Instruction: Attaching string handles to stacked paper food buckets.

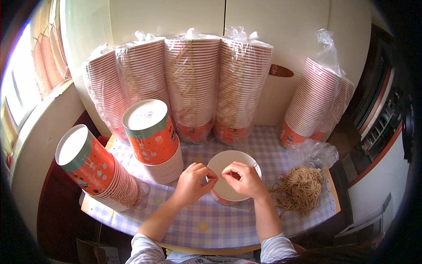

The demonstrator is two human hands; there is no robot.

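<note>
A white-lined paper bucket [232,155] stands upright with its mouth toward me, at the middle of the table. Over its opening my left hand [193,181] and my right hand [247,179] meet nearly fingertip to fingertip. Both are closed in a pinch on what looks like a thin tan string, barely visible between the fingers. A short strand shows by the bucket's right rim. To the right of my right hand lies a loose heap of tan string [301,190]. Left of my hands, a stack of upturned orange and green paper buckets [151,141] stands on the cloth.
Another upturned stack [94,165] leans at the left, with string hanging along its lower rims. Tall plastic-wrapped bucket stacks [192,83] line the back, and more wrapped buckets [312,97] stand back right. Crumpled clear plastic [314,154] touches the string heap. A checked tablecloth [189,226] covers the table.
</note>
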